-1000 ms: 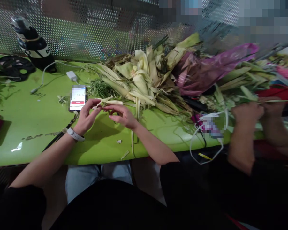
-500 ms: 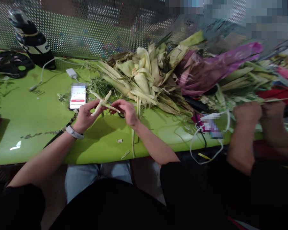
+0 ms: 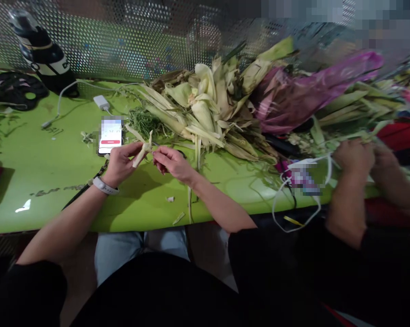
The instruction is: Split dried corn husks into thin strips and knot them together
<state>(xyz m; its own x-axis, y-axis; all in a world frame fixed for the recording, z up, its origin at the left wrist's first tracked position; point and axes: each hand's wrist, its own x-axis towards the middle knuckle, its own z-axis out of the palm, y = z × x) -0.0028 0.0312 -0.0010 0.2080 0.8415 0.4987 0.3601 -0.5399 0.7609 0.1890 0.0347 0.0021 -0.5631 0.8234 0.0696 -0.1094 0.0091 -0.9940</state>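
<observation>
A knotted piece of pale corn husk strips (image 3: 144, 150) is pinched in my left hand (image 3: 121, 164), which wears a white wristband. One strip end points up from the knot and another hangs toward the lower left. Close on its right, my right hand (image 3: 172, 162) is closed, thumb and forefinger pinched at the piece's right side; most of the strip there is hidden by the fingers. Behind my hands lies a large heap of corn husks (image 3: 205, 113), dry brown and pale green. Just beyond my left hand is a lit phone (image 3: 111, 135).
A black bottle (image 3: 48, 59) and a dark round object (image 3: 19, 91) stand back left, beside a white cable adapter (image 3: 101, 102). A pink plastic bag (image 3: 293, 102) lies across the husks. At right, another person's hands (image 3: 357, 156) work near a looped white cable (image 3: 276, 213).
My right hand has shifted left, closer to the knot. The strip that stretched rightward is now mostly out of sight at its fingers. My left hand stays nearly in place.
</observation>
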